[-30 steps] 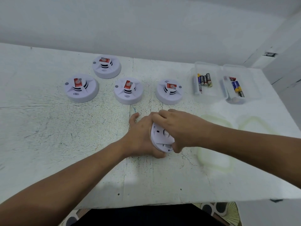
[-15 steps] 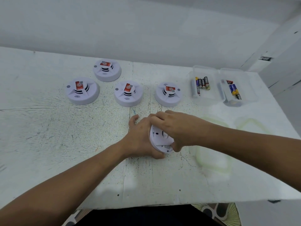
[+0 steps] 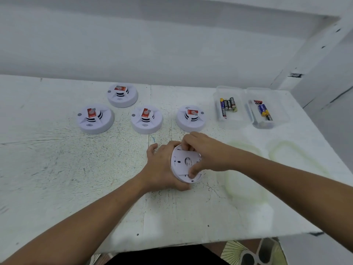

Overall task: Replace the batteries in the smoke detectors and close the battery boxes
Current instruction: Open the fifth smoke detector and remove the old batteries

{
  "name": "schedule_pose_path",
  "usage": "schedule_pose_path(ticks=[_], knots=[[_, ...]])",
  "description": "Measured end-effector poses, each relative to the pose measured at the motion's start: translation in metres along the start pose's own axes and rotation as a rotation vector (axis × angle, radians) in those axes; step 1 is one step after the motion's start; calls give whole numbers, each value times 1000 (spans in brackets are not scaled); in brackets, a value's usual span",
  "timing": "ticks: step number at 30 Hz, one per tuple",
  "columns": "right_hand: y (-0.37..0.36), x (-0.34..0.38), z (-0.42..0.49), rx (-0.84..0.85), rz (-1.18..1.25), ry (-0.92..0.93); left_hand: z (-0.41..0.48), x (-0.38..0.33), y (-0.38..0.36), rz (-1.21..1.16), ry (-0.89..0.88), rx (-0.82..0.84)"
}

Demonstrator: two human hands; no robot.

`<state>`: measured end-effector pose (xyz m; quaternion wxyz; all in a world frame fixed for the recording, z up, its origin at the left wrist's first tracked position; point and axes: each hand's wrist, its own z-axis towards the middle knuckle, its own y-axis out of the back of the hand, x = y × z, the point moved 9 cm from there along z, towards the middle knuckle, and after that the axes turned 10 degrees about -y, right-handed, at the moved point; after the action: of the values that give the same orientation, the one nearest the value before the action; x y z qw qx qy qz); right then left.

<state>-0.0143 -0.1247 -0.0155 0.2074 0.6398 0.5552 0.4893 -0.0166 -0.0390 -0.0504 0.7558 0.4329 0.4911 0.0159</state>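
Since the earlier frame the right hand (image 3: 208, 153) had shifted, baring more of the smoke detector (image 3: 181, 162) and its flat back. Its fingers and thumb pinched the detector top and bottom, so opening looked under way. Near the middle of the table (image 3: 57, 169), toward its front edge, the left hand (image 3: 162, 169) gripped it from behind. Battery boxes (image 3: 235, 123) sat at the far right corner, and four other detectors (image 3: 146, 119) stood toward the far edge.

My 2 forearms angle in toward the middle. Left hand (image 3: 162, 167) cups the detector (image 3: 179, 159) from the side, right hand (image 3: 208, 155) pinches it, thumb low, fingers up top.
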Motion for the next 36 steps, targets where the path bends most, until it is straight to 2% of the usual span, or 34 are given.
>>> schedule_pose_path(ticks=[20, 27, 30, 33, 36], knots=[[7, 10, 0, -36, 5, 52, -5, -8, 3, 28, 41, -37], [8, -6, -17, -132, 190, -17, -8, -4, 3, 129, 70, -24], [9, -18, -20, -192, 370, -69, -11, 0, 5, 128, 92, -17], [11, -32, -23, -256, 577, -139, -18, 5, 12, 95, 119, -71], [17, -43, -27, -384, 609, -212, -27, 8, 20, 120, 126, -146]])
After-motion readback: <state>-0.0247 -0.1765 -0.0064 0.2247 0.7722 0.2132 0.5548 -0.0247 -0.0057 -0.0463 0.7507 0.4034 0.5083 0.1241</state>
